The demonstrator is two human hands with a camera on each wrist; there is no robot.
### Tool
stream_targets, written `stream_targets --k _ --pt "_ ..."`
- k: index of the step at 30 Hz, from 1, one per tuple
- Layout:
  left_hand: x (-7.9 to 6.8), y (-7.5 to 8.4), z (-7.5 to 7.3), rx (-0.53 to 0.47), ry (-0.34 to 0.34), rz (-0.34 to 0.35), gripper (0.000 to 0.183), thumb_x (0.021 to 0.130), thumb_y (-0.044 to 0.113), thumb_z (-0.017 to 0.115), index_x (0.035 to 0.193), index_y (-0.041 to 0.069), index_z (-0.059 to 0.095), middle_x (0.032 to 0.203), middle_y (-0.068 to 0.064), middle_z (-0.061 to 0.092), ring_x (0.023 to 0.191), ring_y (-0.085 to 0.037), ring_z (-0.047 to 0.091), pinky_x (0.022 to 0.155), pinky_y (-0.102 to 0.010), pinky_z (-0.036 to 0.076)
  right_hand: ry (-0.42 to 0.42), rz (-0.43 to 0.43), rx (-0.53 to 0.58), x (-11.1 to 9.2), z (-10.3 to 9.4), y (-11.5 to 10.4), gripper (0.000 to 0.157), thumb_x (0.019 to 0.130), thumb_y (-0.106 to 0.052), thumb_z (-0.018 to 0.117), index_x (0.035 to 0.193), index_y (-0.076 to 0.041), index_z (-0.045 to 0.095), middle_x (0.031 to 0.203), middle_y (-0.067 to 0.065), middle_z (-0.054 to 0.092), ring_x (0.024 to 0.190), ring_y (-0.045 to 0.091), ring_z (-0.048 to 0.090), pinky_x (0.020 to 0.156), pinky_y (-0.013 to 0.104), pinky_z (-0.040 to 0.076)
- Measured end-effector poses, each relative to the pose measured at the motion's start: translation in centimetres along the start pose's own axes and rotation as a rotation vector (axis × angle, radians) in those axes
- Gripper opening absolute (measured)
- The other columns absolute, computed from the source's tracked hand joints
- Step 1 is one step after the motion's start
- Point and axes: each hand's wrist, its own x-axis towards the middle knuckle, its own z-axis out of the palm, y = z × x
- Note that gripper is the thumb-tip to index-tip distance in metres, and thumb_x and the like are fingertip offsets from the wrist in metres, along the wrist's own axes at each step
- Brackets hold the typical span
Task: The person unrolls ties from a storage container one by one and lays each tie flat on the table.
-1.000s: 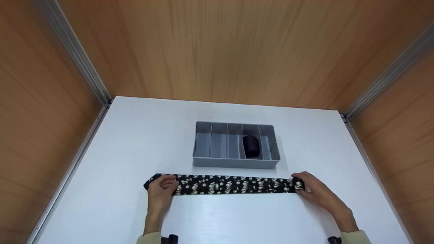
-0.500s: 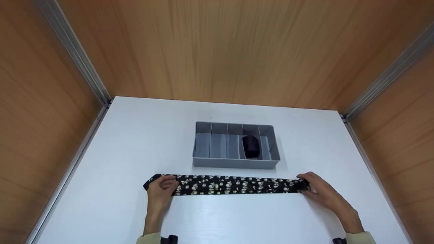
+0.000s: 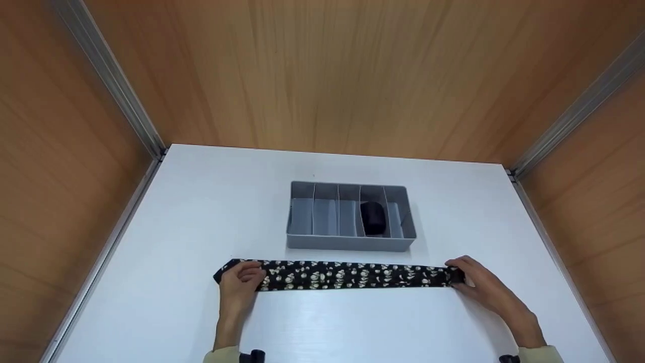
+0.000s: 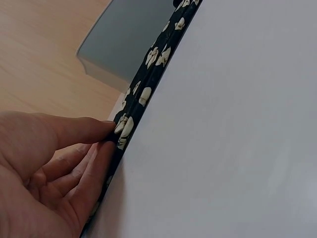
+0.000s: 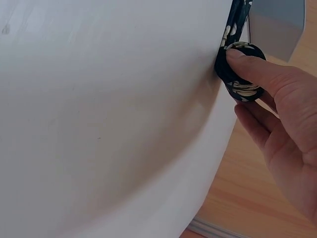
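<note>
- Head view: a black tie [image 3: 327, 276] lies stretched on the white table [image 3: 332, 322], along the near side of the grey box [image 3: 347, 243] and beyond both its ends. The left hand [image 3: 241, 281], past the box's left end, grips just inside the pointed end, probably to hold it straight. The right hand [image 3: 481, 286], past the right end, grips the rolled end [image 3: 456, 276]. A dark roll [image 3: 373, 219] sits in the box's fourth compartment from the left, whose walls likely stop it shifting.
- Left wrist view: thumb and finger pinch the tie, which shows pale, blotchy shapes and lengthwise creases.
- Right wrist view: thumb and fingers are clamped round the coiled, rounded end, presumably so it cannot unwind.
</note>
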Motion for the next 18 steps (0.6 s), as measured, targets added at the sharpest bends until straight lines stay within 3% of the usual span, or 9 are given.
stream_targets --k 10,18 --pt "-0.1 0.1 0.1 -0.010 -0.014 -0.039 0.023 0.093 0.006 0.076 0.115 0.001 0.073 0.105 -0.011 0.074 0.098 -0.023 0.070 0.080 -0.020 0.054 0.069 -0.078 -0.019 -0.7 0.2 0.8 0.054 0.075 0.007 0.086 0.124 -0.007 0.067 0.118 0.000 0.065 0.111 0.024 0.065 0.092 0.041 0.056" --pt "-0.2 0.1 -0.1 -0.003 -0.011 -0.022 0.023 0.093 0.007 0.076 0.115 0.002 0.073 0.105 -0.011 0.074 0.099 -0.024 0.070 0.080 -0.021 0.054 0.065 -0.067 -0.002 -1.0 0.2 1.4 0.055 0.076 0.007 0.085 0.126 -0.006 0.066 0.119 0.000 0.065 0.112 0.022 0.064 0.092 0.039 0.056"
